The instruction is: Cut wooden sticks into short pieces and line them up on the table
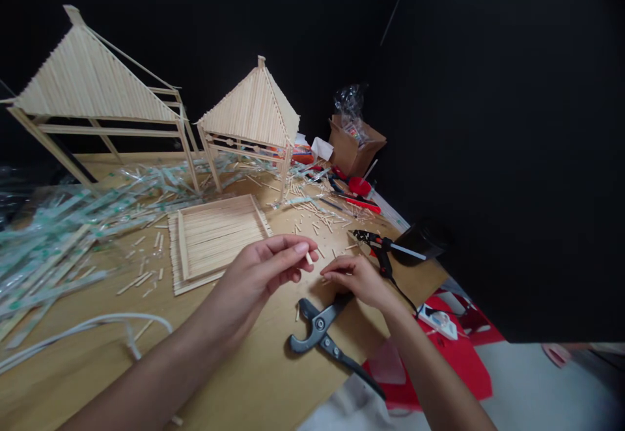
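Note:
My left hand (273, 265) pinches a short piece of wooden stick (309, 258) between thumb and fingertips, above the table. Just to its right, my right hand (359, 278) has thumb and forefinger pressed together low over the tabletop; whatever is between them is too small to make out. Below the hands lies a dark grey hand cutter (319, 324) with a hooked jaw, its handles spread. Behind my left hand rests a shallow tray built from sticks (217, 236). A black glue gun (383, 255) with a glue stick in its back lies beyond my right hand.
Two stick-built house models with steep roofs, a larger one (97, 86) and a smaller one (244, 112), stand at the back. Plastic wrappers (43, 249) pile up at left near a white cable (97, 320). Stick offcuts (317, 213) lie scattered. A cardboard box (351, 148) stands behind.

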Demonstrator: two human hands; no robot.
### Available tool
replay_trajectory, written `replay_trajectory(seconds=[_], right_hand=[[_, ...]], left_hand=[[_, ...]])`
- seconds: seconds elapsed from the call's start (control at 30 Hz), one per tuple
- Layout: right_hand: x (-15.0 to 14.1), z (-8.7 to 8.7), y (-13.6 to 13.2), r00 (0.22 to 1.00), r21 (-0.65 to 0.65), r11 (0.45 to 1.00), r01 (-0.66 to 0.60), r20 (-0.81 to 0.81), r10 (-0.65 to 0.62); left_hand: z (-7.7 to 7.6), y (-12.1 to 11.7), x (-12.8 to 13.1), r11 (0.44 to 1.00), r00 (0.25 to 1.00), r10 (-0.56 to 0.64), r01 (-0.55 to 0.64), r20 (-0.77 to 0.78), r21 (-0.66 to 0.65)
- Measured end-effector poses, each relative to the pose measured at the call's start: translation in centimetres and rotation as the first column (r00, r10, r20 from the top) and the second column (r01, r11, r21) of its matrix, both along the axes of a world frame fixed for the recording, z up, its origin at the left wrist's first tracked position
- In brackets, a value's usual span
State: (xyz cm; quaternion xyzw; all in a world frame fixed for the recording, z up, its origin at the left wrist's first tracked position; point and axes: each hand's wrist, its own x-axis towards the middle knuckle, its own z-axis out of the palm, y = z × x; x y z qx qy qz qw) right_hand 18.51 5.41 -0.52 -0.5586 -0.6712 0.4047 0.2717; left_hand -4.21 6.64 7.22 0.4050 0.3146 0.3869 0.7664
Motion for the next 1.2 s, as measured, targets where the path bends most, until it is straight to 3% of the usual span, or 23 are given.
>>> replay_trajectory(seconds=[0.17, 0.3, 0.43, 0.5, 0.6, 0.7, 0.8, 0.97, 1.2], right_hand=[[1.6, -1.3, 0.2, 0.992, -0.025, 0.992, 0.124, 0.023, -0.123], [2.2, -0.9, 0.0, 0.986, -0.058, 0.985, 0.165, -0.027, -0.167], [2.6, 0.4, -0.2, 0.98, -0.019, 0.98, 0.199, -0.02, -0.199], [2.8, 1.0, -0.3, 0.971, 0.111, 0.975, 0.193, 0.12, -0.206], [2.8, 1.6, -0.3, 0.92, 0.256, 0.964, 0.069, 0.358, -0.161], [2.6, 1.9, -0.5, 0.814, 0.178, 0.984, 0.002, 0.572, -0.105], [2.4, 1.7, -0.9, 0.706, 0.095, 0.993, 0.072, 0.698, -0.118], [1.9, 1.1, -1.4, 0.693, -0.024, 0.99, 0.136, 0.717, -0.078], [0.0, 0.4, -0.7, 0.614, -0.037, 0.952, 0.304, 0.771, -0.166]], left_hand=[[3.3, -0.7, -2.7, 0.984, 0.987, 0.162, -0.162, 0.005, 0.07], [4.7, -0.9, -4.3, 0.948, 0.955, 0.293, -0.296, 0.045, 0.115], [4.9, -0.6, -4.6, 0.944, 0.951, 0.306, -0.31, 0.052, 0.117], [4.8, -0.6, -4.5, 0.946, 0.952, 0.304, -0.307, 0.045, 0.107], [4.8, -0.8, -4.5, 0.947, 0.953, 0.298, -0.302, 0.058, 0.11], [4.8, -0.9, -4.6, 0.943, 0.951, 0.303, -0.308, 0.056, 0.124], [4.8, -0.9, -4.7, 0.942, 0.95, 0.31, -0.313, 0.041, 0.122], [4.5, -1.0, -4.6, 0.942, 0.948, 0.318, -0.319, 0.025, 0.107], [4.5, -1.0, -4.2, 0.958, 0.962, 0.273, -0.273, 0.016, 0.091]])
